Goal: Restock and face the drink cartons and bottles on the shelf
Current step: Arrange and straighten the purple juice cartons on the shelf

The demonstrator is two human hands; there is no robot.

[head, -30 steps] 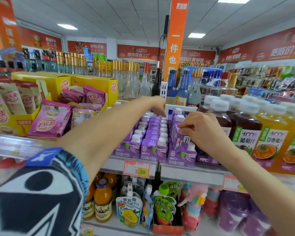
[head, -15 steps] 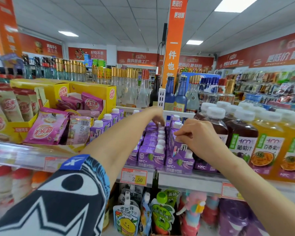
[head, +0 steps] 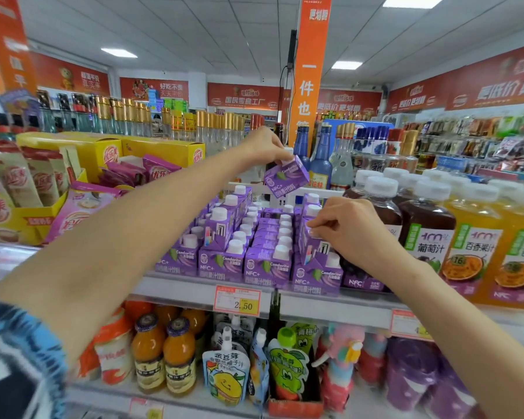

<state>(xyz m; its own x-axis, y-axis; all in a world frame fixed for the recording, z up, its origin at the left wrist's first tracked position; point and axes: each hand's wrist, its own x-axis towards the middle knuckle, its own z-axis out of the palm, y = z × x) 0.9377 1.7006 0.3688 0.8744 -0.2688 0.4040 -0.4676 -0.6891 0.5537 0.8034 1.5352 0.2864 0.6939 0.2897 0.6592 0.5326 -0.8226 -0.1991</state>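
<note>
**Left hand** point(head: 265, 145): fingertips pinch the top edge of one purple carton point(head: 286, 176), which hangs tilted in the air above the back of the carton block point(head: 239, 237), clear of it.

**Right hand** point(head: 348, 228): fingers curled, pinching the top of a side-on carton point(head: 312, 246) in the block's right-hand column, just behind the front one.

**Carton block:** purple, white-capped, several columns deep, on the shelf edge point(head: 179, 290). Front row faces out.

**Right of the block:** dark grape juice bottles point(head: 427, 237), touching it; beyond them, orange juice bottles point(head: 472, 252). The right hand and wrist cover the nearest dark bottle's label.

**Left of the block:** pink sachets point(head: 76, 213) and yellow display boxes point(head: 103, 149). The left forearm crosses in front and hides the sachets nearest the block.

**Behind the block:** blue glass bottles point(head: 321, 158), partly masked by the lifted carton.

**Below the block:** price tag point(head: 237, 300) reading 2.50; small orange bottles point(head: 164, 355) and spouted pouches point(head: 226, 370) on the lower shelf.

**Hard to read:** lower-right goods are blurred purple shapes. A patterned sleeve point(head: 18, 358) is cut off at the corner.
</note>
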